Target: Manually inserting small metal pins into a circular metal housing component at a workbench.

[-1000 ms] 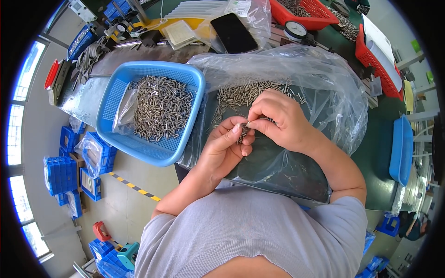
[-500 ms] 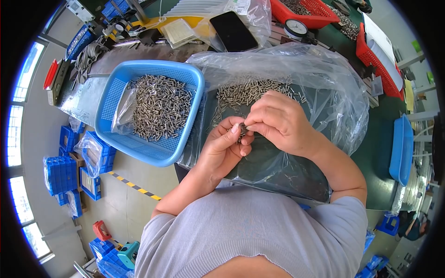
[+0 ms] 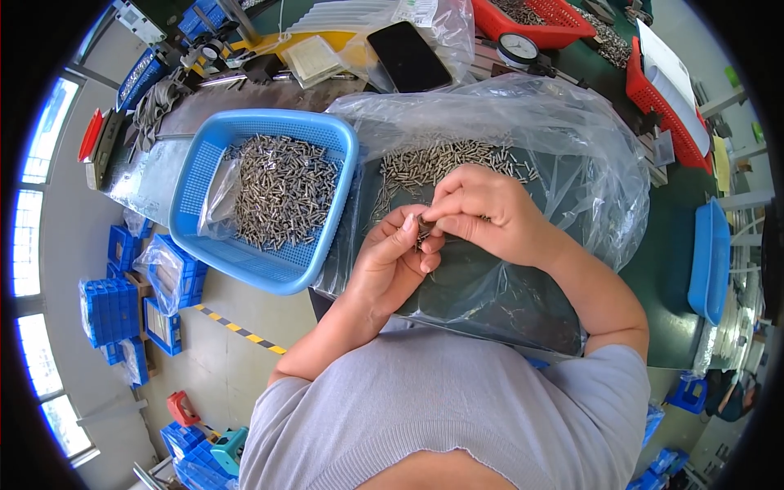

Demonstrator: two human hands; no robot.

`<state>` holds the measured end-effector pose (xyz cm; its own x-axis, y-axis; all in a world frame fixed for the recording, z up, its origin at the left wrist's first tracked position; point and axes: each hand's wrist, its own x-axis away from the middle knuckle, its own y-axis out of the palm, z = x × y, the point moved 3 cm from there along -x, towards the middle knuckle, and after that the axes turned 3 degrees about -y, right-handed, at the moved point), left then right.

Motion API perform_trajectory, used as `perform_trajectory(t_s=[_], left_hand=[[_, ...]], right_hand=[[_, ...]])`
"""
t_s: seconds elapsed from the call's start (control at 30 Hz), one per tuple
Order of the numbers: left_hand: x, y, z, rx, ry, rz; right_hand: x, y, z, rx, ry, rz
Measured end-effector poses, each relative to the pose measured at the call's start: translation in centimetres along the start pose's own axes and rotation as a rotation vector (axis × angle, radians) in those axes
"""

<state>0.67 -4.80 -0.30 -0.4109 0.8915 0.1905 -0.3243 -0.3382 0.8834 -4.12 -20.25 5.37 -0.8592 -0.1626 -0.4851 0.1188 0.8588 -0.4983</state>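
Note:
My left hand (image 3: 394, 255) is curled around several small metal pins (image 3: 422, 234), with thumb and fingers closed on them. Against its fingertips, my right hand (image 3: 488, 214) makes a pinch; what lies between its thumb and forefinger is mostly hidden and too small to name. Just beyond both hands, a loose pile of metal pins (image 3: 441, 163) is spread on a clear plastic sheet (image 3: 572, 196). Left of my hands stands a light blue basket (image 3: 181, 196) with many more pins (image 3: 282, 192) and a clear plastic bag (image 3: 220, 198) inside.
A black phone (image 3: 408, 55) and a dial gauge (image 3: 518, 50) lie at the back of the bench. Red baskets (image 3: 563, 33) stand at the far right, a blue tray (image 3: 709, 261) at the right edge. Blue crates (image 3: 110, 310) are stacked on the floor at left.
My right hand's fingers have shifted slightly at the pinch, its thumb now straighter beside the left fingertips. The left hand stays nearly in place. The basket and piles look unchanged.

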Motion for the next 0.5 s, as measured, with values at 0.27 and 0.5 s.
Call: perform_trajectory(t_s=[0.27,0.5], left_hand=[[0.21,0.20,-0.38,-0.092,-0.096,0.022],[-0.10,0.26,-0.31,-0.090,-0.077,0.045]], right_hand=[[0.37,0.22,0.04,-0.186,0.198,-0.017],[0.33,-0.23,0.41,-0.049,0.138,0.044]])
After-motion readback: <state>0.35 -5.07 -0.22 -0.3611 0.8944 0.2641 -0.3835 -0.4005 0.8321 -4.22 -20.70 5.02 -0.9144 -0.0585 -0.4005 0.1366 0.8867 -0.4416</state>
